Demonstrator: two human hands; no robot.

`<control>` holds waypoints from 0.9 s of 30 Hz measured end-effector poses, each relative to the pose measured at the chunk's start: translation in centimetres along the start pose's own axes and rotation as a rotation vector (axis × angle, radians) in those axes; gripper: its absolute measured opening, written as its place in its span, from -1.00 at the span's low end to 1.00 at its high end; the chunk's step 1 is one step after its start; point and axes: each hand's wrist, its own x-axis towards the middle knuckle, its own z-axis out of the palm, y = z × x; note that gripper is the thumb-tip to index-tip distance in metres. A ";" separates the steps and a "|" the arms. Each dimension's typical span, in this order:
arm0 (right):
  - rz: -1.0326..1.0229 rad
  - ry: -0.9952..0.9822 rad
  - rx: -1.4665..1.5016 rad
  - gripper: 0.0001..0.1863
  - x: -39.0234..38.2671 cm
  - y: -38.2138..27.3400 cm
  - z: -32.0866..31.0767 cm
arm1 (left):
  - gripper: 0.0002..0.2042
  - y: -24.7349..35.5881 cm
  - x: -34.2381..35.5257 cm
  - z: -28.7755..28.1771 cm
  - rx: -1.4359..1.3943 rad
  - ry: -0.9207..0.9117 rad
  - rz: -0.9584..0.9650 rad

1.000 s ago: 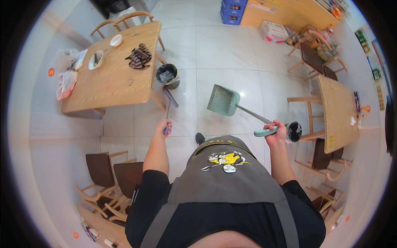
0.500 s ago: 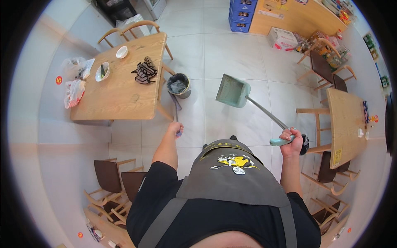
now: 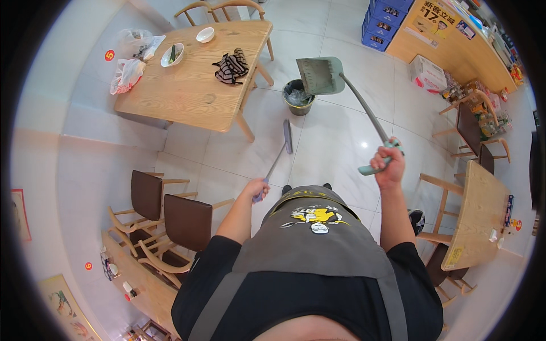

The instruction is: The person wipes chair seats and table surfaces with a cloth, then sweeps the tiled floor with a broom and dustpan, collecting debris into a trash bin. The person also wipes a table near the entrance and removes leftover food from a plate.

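Note:
My right hand [image 3: 389,165] is closed round the pale green handle of a long-handled dustpan [image 3: 327,76]. The pan's front edge is at the rim of a dark waste bin [image 3: 297,108] lined with a plastic bag, overlapping the bin's far right side. Whether anything lies in the pan cannot be made out. In my left hand [image 3: 257,188], fingers wrapped round its purple grip, is a broom [image 3: 288,136] with a narrow greyish-purple head. That head is low by the floor tiles, between the bin and me.
A wooden table [image 3: 176,94] at the left holds white bowls [image 3: 205,35], plastic bags [image 3: 128,75] and a striped cloth [image 3: 231,66]. Another table [image 3: 480,210] stands at the right. Chairs [image 3: 187,221] are at the lower left. Blue crates [image 3: 387,20] and a carton [image 3: 427,74] are at the far right.
The dustpan has swung up and over to the bin's rim. The broom head has moved away from beside the table leg, out over the floor to the right. The whole view has shifted and turned.

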 end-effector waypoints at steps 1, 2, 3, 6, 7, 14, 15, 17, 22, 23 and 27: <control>-0.002 0.007 -0.089 -0.62 0.6 1.2 0.2 | -0.93 -1.3 -0.8 0.2 -0.011 -0.006 -0.020; -0.003 0.012 -0.179 -0.58 1.0 2.4 0.3 | -0.92 -2.6 -1.5 0.3 -0.024 0.000 -0.033; -0.013 -0.008 -0.246 -0.57 1.3 3.4 0.4 | -0.92 -3.8 -2.0 0.5 -0.036 0.005 -0.046; -0.003 -0.050 -0.378 -0.58 2.1 6.1 -0.1 | -0.95 -9.0 -1.8 -0.4 -0.124 0.031 -0.108; 0.005 -0.060 -0.396 -0.59 2.0 6.6 -0.3 | -0.97 -10.5 -1.7 -0.8 -0.160 0.038 -0.134; 0.008 -0.124 -0.621 -0.64 1.3 9.5 -3.4 | -0.90 -11.3 -6.9 0.0 0.095 0.223 -0.204; 0.002 -0.137 -0.639 -0.64 1.1 9.6 -3.5 | -0.89 -11.2 -6.9 -0.1 0.090 0.218 -0.201; -0.013 -0.157 -0.707 -0.65 0.6 10.0 -3.9 | -0.79 -11.9 -6.7 -0.6 0.027 0.140 -0.124; -0.088 -0.185 -0.838 -0.69 0.5 9.7 -5.2 | -0.95 -10.8 -6.3 0.1 -0.107 0.190 -0.122; -0.090 -0.181 -0.852 -0.70 0.3 9.6 -5.3 | -0.94 -10.5 -6.3 0.4 -0.125 0.180 -0.091; -0.106 -0.181 -0.895 -0.71 -0.1 9.3 -5.9 | -0.90 -10.7 -4.4 0.1 -0.065 0.156 -0.113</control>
